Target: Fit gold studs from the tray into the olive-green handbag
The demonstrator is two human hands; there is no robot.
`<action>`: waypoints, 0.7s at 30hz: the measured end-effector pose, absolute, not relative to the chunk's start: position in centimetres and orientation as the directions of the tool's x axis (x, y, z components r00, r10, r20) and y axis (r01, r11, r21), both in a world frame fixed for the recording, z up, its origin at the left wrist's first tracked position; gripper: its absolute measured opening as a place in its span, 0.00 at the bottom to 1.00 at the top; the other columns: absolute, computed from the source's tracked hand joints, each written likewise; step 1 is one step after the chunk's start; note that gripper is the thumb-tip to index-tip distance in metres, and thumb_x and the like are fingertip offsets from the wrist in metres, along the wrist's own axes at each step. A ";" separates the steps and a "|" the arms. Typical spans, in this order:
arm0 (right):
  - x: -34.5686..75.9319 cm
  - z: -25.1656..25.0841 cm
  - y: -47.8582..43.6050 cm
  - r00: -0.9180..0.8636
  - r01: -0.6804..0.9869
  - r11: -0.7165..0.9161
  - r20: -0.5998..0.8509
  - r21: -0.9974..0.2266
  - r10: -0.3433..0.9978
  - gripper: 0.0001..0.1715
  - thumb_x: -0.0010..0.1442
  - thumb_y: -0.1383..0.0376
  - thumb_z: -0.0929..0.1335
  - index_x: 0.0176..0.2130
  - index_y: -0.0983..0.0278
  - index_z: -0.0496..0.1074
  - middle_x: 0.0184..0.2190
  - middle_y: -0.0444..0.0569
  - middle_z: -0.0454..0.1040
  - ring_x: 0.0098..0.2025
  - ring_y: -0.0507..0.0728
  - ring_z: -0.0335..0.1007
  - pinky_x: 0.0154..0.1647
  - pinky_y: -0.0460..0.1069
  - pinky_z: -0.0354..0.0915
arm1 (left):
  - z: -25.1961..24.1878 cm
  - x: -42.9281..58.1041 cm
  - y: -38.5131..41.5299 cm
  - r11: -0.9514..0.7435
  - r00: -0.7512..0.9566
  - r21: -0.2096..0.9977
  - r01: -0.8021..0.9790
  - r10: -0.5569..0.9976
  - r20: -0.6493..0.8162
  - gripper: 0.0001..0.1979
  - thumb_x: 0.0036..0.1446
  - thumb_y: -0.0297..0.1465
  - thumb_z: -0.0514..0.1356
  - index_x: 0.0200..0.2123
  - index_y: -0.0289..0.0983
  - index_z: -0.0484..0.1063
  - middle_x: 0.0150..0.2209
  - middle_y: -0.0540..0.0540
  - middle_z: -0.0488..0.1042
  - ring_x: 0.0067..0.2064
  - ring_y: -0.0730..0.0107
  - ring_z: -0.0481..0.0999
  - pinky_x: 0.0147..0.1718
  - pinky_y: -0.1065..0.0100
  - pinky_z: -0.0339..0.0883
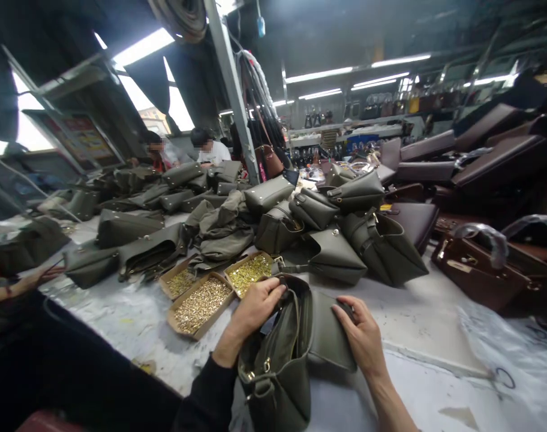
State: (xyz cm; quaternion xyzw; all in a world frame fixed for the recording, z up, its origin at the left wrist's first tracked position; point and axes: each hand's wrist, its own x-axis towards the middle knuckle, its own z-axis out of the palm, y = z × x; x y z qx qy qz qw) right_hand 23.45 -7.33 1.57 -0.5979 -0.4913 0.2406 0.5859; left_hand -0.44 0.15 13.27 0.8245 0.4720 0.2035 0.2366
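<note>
Olive-green, leather-like material is filling both your hands: your left grip point(258, 300) is pinching the far end of the rim of the open bag point(286, 390), thumb and fingers clamped on it, while your right grip point(366, 339) is clamping the upper edge of its flap point(330, 330) and holding it out to the right. The bag is sitting directly before you, mouth upward, its base running out of view, with a gold zip pull point(267, 364) showing inside. You seem to be spreading and steadying the bag; your fingers are hiding any finer work at the rim. The next move, I judge, is calling for a firm left hold and a lighter right one, so the flap is not creasing. Just beyond your left wrist, a cardboard box point(216, 318) is holding small gold-coloured pieces on the pale surface point(408, 312). Farther out, more olive bags point(339, 258) are lying piled up, and brown bags point(480, 270) are crowding the right side.
</note>
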 end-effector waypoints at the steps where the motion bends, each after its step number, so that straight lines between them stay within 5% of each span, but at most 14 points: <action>1: 23.7 1.4 -7.4 0.383 0.322 0.161 0.284 -0.933 0.879 0.22 0.61 0.46 0.69 0.45 0.59 0.76 0.47 0.52 0.76 0.51 0.64 0.71 0.54 0.57 0.66 | 12.5 0.0 -0.1 -0.435 0.445 0.567 0.699 0.886 0.131 0.18 0.69 0.37 0.50 0.32 0.36 0.73 0.31 0.45 0.78 0.36 0.63 0.78 0.38 0.66 0.68; 8: 23.9 -1.0 -7.4 0.328 0.434 0.035 0.194 -0.900 0.924 0.30 0.61 0.41 0.66 0.49 0.59 0.75 0.49 0.53 0.77 0.46 0.66 0.76 0.46 0.57 0.73 | 7.7 2.3 -0.4 -0.398 0.323 0.608 0.687 0.917 0.236 0.15 0.67 0.35 0.53 0.31 0.37 0.74 0.32 0.38 0.80 0.34 0.57 0.81 0.34 0.64 0.66; 12: 22.7 -0.9 -7.6 0.178 0.613 0.100 0.260 -0.784 0.949 0.27 0.67 0.44 0.60 0.52 0.58 0.73 0.51 0.53 0.77 0.52 0.65 0.75 0.51 0.57 0.73 | 5.5 1.6 0.1 -0.435 0.305 0.684 0.586 0.900 0.311 0.16 0.68 0.35 0.53 0.30 0.37 0.74 0.29 0.41 0.80 0.32 0.62 0.80 0.33 0.67 0.66; 17: 23.8 3.7 -7.5 -0.046 0.881 0.170 0.276 -0.442 0.960 0.23 0.72 0.53 0.56 0.54 0.56 0.72 0.55 0.50 0.74 0.53 0.60 0.75 0.52 0.54 0.73 | 4.1 1.1 0.6 -0.499 0.300 0.752 0.431 0.865 0.402 0.17 0.68 0.34 0.51 0.31 0.36 0.75 0.30 0.41 0.80 0.32 0.64 0.80 0.34 0.67 0.68; 21: 24.5 10.3 -6.4 -0.193 0.973 0.225 0.370 -0.043 0.909 0.22 0.72 0.56 0.56 0.53 0.57 0.73 0.54 0.50 0.75 0.51 0.63 0.75 0.47 0.57 0.73 | 4.4 1.1 0.2 -0.566 0.318 0.742 0.359 0.822 0.473 0.15 0.69 0.34 0.51 0.39 0.36 0.77 0.35 0.41 0.82 0.35 0.64 0.81 0.37 0.68 0.70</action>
